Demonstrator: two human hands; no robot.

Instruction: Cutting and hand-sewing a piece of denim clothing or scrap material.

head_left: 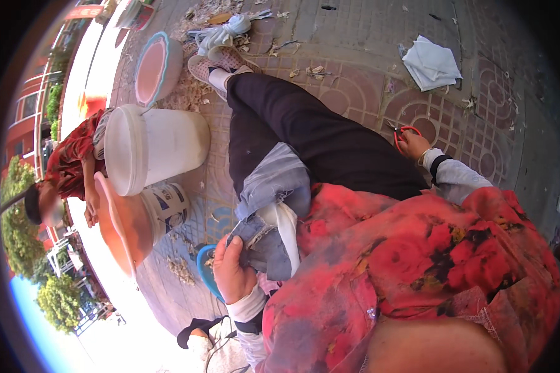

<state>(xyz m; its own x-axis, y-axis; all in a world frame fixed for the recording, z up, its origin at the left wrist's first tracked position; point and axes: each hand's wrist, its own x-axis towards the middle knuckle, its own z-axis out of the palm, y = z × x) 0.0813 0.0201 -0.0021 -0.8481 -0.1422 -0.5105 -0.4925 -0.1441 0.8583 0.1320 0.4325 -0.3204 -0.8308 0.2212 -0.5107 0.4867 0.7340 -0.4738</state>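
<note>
A bundle of grey-blue cloth (274, 180), with a white strip (287, 233) hanging from it, lies over my lap on dark trousers. My left hand (235, 270) is closed at its lower edge, thumb on top, pinching a dark grey piece of the cloth. A thin pale line shows near the thumb; I cannot make out what it is. Away to the right of my legs, low by the paving, my right hand (412, 144) is closed around the red handles of scissors (399, 132). The blades point away from my body, apart from the cloth.
At left stand a tall white bucket (174, 146), an orange basin (115, 221) on a white pail (168, 205), and a pink tub (155, 68). Another person (74, 155) sits beyond. White sheets (430, 62) and scattered scraps lie on the paving (379, 37). A blue basin (208, 273) is beside my left hand.
</note>
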